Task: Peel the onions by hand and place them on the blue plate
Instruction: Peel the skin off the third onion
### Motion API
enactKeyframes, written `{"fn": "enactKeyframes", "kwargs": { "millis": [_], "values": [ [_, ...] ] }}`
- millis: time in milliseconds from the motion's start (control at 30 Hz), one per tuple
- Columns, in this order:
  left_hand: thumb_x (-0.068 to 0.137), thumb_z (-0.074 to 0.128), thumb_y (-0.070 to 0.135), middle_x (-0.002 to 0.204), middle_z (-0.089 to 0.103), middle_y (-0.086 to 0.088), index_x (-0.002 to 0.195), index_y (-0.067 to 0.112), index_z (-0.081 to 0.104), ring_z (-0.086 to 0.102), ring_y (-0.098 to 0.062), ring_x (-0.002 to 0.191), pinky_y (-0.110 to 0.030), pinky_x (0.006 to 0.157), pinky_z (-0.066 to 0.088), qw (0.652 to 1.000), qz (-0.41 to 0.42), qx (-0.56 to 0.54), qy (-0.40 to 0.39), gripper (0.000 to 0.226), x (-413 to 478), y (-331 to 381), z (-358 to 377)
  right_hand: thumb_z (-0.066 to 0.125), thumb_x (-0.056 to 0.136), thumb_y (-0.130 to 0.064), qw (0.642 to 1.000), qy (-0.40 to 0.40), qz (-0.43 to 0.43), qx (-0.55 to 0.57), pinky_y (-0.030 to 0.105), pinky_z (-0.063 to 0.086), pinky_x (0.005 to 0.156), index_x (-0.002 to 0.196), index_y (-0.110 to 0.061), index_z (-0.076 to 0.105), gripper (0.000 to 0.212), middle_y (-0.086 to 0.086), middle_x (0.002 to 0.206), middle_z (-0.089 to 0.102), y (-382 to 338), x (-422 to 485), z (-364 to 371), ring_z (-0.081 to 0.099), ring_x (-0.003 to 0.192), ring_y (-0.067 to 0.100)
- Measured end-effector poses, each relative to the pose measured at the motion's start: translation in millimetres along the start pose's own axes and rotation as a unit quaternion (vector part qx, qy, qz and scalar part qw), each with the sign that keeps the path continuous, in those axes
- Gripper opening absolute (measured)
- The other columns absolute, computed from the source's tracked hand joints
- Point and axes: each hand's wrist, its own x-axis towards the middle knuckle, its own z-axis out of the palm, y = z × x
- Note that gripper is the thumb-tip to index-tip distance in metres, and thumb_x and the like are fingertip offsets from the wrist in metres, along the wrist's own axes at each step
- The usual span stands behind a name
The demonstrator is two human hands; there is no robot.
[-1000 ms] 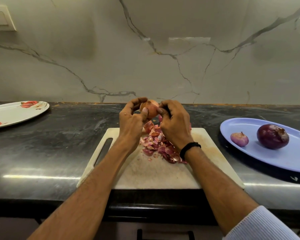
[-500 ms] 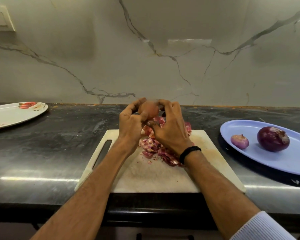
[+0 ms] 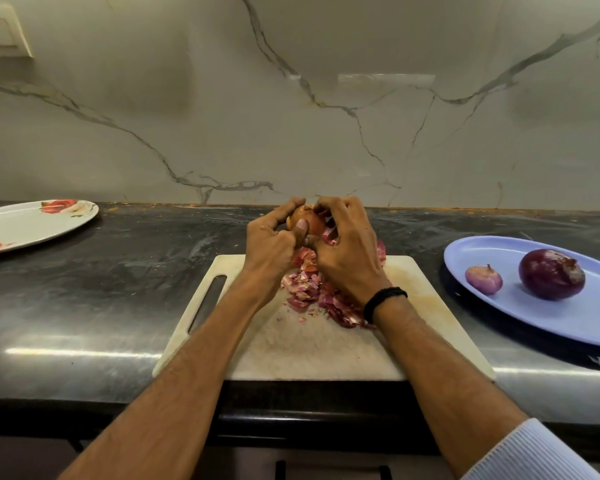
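A small brown-skinned onion (image 3: 311, 220) is held above the far edge of the white cutting board (image 3: 426, 292). My left hand (image 3: 272, 242) grips it from the left with the thumb across its front. My right hand (image 3: 347, 247) curls over it from the right, fingertips on its top. A heap of pink onion peels (image 3: 312, 289) lies on the board under my hands. At the right, the blue plate (image 3: 568, 320) carries a small peeled onion (image 3: 484, 279) and a large dark purple onion (image 3: 551, 278).
A white oval plate with red flowers (image 3: 32, 223) sits at the far left of the dark stone counter (image 3: 118, 282). A marble wall rises behind. The counter's front edge runs just under the board.
My right hand has rolled over the top of the onion, and its fingertips now sit on the crown. The left thumb has shifted across the onion's front. The onion stays in place.
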Motion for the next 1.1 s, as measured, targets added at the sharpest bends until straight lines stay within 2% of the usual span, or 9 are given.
{"fn": "enactKeyframes", "kwargs": {
  "millis": [133,200,333,500,600,733,867,967,1100],
  "values": [
    [0.094,0.064,-0.006,0.118,0.069,0.001,0.132,0.008,0.064,0.071,-0.008,0.100,-0.030,0.088,0.060,1.000,0.008,0.026,-0.002,0.041,-0.9,-0.7,-1.1,0.075,0.080,-0.011,1.000,-0.027,0.001,0.006,0.015,0.042,0.075,0.113,-0.013,0.056,0.038,-0.005,0.108,0.043,1.8,0.1,-1.9,0.050,0.093,0.016],
    [0.094,0.064,-0.005,0.114,0.069,0.005,0.133,0.007,0.063,0.071,-0.005,0.098,-0.027,0.087,0.060,0.999,0.016,0.037,-0.006,0.041,-1.2,-0.8,-1.8,0.070,0.082,-0.008,0.999,-0.033,-0.008,0.000,0.023,0.045,0.074,0.104,-0.014,0.055,0.028,-0.001,0.106,0.045,0.7,-1.1,-1.5,0.048,0.091,0.018],
    [0.095,0.064,-0.003,0.115,0.070,0.003,0.133,0.009,0.064,0.072,-0.014,0.104,-0.029,0.088,0.060,1.000,0.005,0.024,-0.001,0.040,0.0,-1.5,-1.5,0.063,0.081,0.001,0.999,-0.025,-0.024,-0.014,0.031,0.043,0.074,0.091,-0.016,0.050,0.024,0.004,0.104,0.046,-1.5,-3.9,1.9,0.045,0.092,0.021],
    [0.094,0.064,-0.002,0.120,0.069,-0.003,0.129,0.012,0.066,0.073,-0.015,0.100,-0.029,0.084,0.061,1.000,-0.008,-0.004,0.006,0.038,1.1,-2.0,-1.5,0.070,0.081,-0.005,0.999,-0.020,0.004,0.032,0.035,0.052,0.080,0.115,-0.012,0.051,0.039,-0.002,0.110,0.050,-1.4,-2.1,0.0,0.053,0.095,0.018],
    [0.094,0.063,-0.003,0.114,0.068,0.003,0.130,0.010,0.065,0.074,-0.008,0.093,-0.027,0.083,0.061,1.000,-0.005,-0.004,0.005,0.038,-0.4,0.2,-0.9,0.068,0.082,-0.004,1.000,-0.023,-0.011,0.015,0.036,0.053,0.080,0.114,-0.011,0.054,0.035,0.000,0.110,0.051,-1.9,-1.8,-1.7,0.053,0.095,0.018],
    [0.092,0.066,-0.003,0.111,0.070,0.007,0.129,0.010,0.066,0.074,-0.008,0.091,-0.030,0.083,0.061,1.000,-0.017,-0.011,0.010,0.039,0.6,0.1,-1.2,0.065,0.084,-0.001,1.000,-0.021,-0.015,0.004,0.032,0.051,0.078,0.107,-0.012,0.055,0.028,-0.001,0.105,0.052,-2.0,-1.6,-1.9,0.053,0.092,0.017],
    [0.090,0.069,-0.002,0.106,0.071,0.011,0.130,0.012,0.066,0.073,-0.007,0.094,-0.027,0.083,0.060,1.000,-0.015,0.001,0.008,0.043,0.2,-2.0,-3.2,0.058,0.092,0.000,1.000,0.001,-0.010,-0.004,0.011,0.043,0.072,0.098,-0.009,0.060,0.011,-0.003,0.097,0.054,1.1,0.4,-4.2,0.052,0.085,0.008],
    [0.093,0.067,-0.003,0.119,0.066,0.004,0.136,0.017,0.062,0.070,-0.011,0.098,-0.043,0.092,0.059,1.000,-0.015,0.016,-0.013,0.048,-1.9,-2.0,-2.2,0.058,0.096,-0.007,1.000,0.011,0.014,0.008,0.006,0.041,0.077,0.106,-0.008,0.063,0.010,0.001,0.103,0.059,3.2,1.2,-3.5,0.052,0.090,0.007],
    [0.092,0.060,-0.016,0.117,0.063,0.010,0.143,0.019,0.057,0.067,0.002,0.077,-0.055,0.096,0.053,0.998,-0.021,0.035,-0.043,0.062,-3.0,-2.7,-0.8,0.064,0.092,-0.005,0.999,0.025,0.036,0.014,0.002,0.038,0.080,0.108,-0.008,0.063,0.015,0.003,0.107,0.060,2.5,1.3,-3.4,0.054,0.093,0.010]
  ]
}}
